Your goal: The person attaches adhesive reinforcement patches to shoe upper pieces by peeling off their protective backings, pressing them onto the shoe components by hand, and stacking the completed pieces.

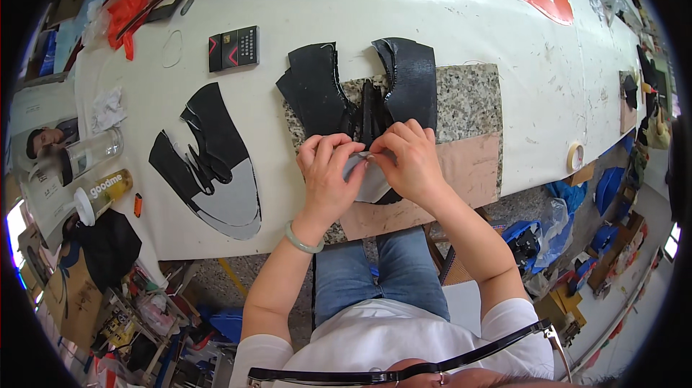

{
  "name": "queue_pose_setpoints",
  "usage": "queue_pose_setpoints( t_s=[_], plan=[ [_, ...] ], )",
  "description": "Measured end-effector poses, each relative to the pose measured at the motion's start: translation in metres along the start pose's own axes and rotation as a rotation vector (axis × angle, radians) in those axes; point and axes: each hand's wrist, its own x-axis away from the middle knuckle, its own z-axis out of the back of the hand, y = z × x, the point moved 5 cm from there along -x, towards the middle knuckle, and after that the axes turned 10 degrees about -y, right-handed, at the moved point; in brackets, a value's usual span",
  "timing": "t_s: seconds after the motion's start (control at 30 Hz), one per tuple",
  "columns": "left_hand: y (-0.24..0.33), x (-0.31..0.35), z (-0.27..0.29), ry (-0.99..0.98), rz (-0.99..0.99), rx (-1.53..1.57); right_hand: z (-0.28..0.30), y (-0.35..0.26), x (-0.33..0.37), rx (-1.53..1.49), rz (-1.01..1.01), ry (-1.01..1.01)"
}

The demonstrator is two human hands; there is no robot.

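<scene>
The left hand and the right hand meet over the toe end of a black upper. Thumbs and fingertips of both are pinched together at the edge of its pale grey toe piece; the exact fold between them is too small to make out. A smooth, pale green bangle rings the left wrist.

The upper lies across a slab of speckled stone, its two broad wings spreading away from the person and reaching past the slab's far edge. The wings look smooth, with a dull sheen and curved inner edges picked out by a thin pale line. Dark, crumpled material stands between them. On the near part of the slab lies a flat, pinkish-brown board, scuffed with dark marks, partly under the right hand and forearm.

To the left, apart from the slab, a second upper rests directly on the white, slightly stained tabletop. It forms a V of black wings joined at a rounded toe covered in matt grey. Beyond it sits a glossy black pack, box-shaped with red lines. Further left are a crumpled white tissue and a yellowish cup lying tilted, with a white lid.
</scene>
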Motion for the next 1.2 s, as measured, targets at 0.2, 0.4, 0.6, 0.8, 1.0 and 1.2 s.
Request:
queue_pose_setpoints(
  t_s=[0.2, 0.4, 0.6, 0.8, 1.0, 1.2],
  plan=[
    [-0.002, -0.001, -0.001, 0.004, -0.016, -0.02, 0.0, 0.001, -0.001, -0.018, 0.011, -0.012],
    [-0.002, -0.001, -0.001, 0.016, -0.028, -0.022, 0.002, -0.001, -0.002, -0.006, 0.012, -0.018],
    [-0.005, 0.001, -0.002, -0.003, -0.046, -0.048, 0.007, -0.004, -0.003, 0.073, 0.084, -0.038],
    [-0.009, 0.007, -0.007, 0.077, -0.055, -0.039, 0.003, 0.002, -0.01, 0.058, 0.131, 0.006],
    [0.013, 0.033, -0.014, 0.169, -0.266, -0.437, -0.005, 0.001, -0.016, 0.119, 0.104, 0.007],
    [0.021, 0.045, -0.029, -0.181, -0.416, -0.168, -0.01, -0.005, -0.019, 0.175, 0.06, 0.034]
  ],
)
